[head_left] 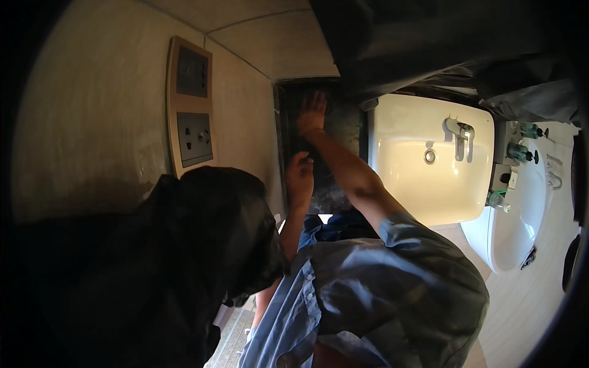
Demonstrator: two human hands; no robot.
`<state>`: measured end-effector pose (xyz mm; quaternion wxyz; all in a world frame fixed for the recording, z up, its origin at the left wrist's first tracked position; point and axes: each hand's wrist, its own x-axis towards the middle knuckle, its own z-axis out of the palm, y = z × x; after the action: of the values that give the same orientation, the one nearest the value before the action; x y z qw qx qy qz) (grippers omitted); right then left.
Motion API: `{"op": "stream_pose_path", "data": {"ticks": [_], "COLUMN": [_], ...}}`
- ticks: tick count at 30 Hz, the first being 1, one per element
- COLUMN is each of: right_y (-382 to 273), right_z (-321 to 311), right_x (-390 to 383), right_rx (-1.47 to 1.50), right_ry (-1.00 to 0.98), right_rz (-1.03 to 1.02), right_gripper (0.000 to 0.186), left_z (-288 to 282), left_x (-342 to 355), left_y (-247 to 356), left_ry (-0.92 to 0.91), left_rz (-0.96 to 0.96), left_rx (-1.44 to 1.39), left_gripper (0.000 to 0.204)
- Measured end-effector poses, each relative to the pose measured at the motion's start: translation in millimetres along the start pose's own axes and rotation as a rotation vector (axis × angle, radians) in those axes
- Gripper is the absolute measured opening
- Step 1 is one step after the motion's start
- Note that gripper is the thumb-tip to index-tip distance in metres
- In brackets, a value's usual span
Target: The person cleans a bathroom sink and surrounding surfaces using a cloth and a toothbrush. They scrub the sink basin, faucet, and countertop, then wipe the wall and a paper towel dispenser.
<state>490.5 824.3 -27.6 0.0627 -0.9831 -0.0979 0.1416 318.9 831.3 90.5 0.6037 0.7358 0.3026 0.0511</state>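
Note:
My right hand (311, 113) lies with its fingers spread on a dark countertop (337, 184) beside the washbasin, towards the back wall. Nearer to me, my left hand (299, 175) is held over the left side of the same countertop. Its fingers are curled in; whether anything small is inside them is hidden. Both forearms are bare below the sleeves of a blue-grey shirt (392, 276).
A white washbasin (399, 178) with a chrome faucet (459, 138) stands on the right. Beyond it are green pump bottles (521, 153) and a mirror-like reflection of a basin (518, 227). A socket panel (194, 135) is on the left wall. Black sheeting (442, 43) hangs at the top; dark fabric (184, 264) fills the lower left.

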Motion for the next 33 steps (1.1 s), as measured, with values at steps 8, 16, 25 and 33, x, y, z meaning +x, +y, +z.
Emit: {"op": "stream_pose_path", "data": {"ticks": [8, 16, 25, 33], "right_y": [-2, 23, 51, 81], "right_z": [15, 2, 16, -6], "right_x": [4, -106, -198, -51], "right_rx": [-0.013, 0.011, 0.112, 0.089], "right_ry": [0.122, -0.014, -0.102, 0.165], "right_rz": [-0.381, -0.597, -0.776, -0.424], "right_gripper": [0.058, 0.061, 0.055, 0.052], "left_z": [-18, -16, -16, -20], "left_x": [2, -5, -14, -31], "left_y": [-10, -17, -78, -56], "left_ry": [-0.009, 0.005, -0.199, -0.149], "left_rz": [-0.057, -0.118, -0.116, -0.193], "left_rx": [-0.071, -0.156, 0.083, 0.017], "left_gripper": [0.031, 0.037, 0.036, 0.039]}}
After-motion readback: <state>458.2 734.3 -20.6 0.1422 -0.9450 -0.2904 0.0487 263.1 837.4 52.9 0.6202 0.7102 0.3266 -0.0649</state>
